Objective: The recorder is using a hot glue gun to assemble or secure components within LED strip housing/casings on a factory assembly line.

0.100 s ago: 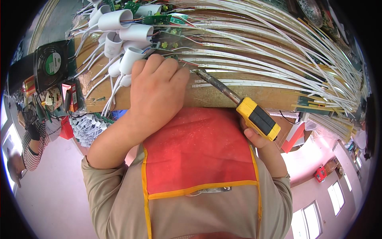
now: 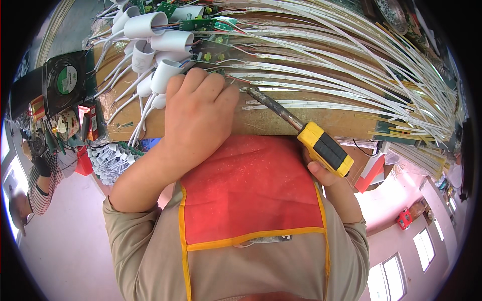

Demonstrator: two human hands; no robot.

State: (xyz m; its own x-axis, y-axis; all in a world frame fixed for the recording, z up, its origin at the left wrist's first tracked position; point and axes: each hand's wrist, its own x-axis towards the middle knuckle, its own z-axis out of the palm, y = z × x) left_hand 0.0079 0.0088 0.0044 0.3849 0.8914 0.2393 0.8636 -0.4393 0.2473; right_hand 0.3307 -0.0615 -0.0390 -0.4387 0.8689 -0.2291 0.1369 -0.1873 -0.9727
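My left hand [image 2: 201,113] is curled over the near edge of the bench, its fingertips mostly hidden behind the knuckles. A small green circuit board [image 2: 217,71] peeks out past those fingers, with thin wires at its right. Beside the hand lies a white plastic tube [image 2: 166,75] with coloured wires coming from its open end. In my right hand [image 2: 324,173] is a yellow and black soldering iron [image 2: 326,148], its grip slanting up to the left. The dark metal tip sits close to the wire ends of a white LED strip [image 2: 301,88], right of my left hand.
More white tubes [image 2: 145,25] with cords and green boards fill the far left of the bench [image 2: 281,120]. Several LED strips fan out to the right. A black fan [image 2: 65,80] stands at the left, near a small red box [image 2: 88,123]. Another person [image 2: 40,190] is at the far left.
The soldering iron's yellow grip has shifted very slightly. Both hands otherwise keep their places.
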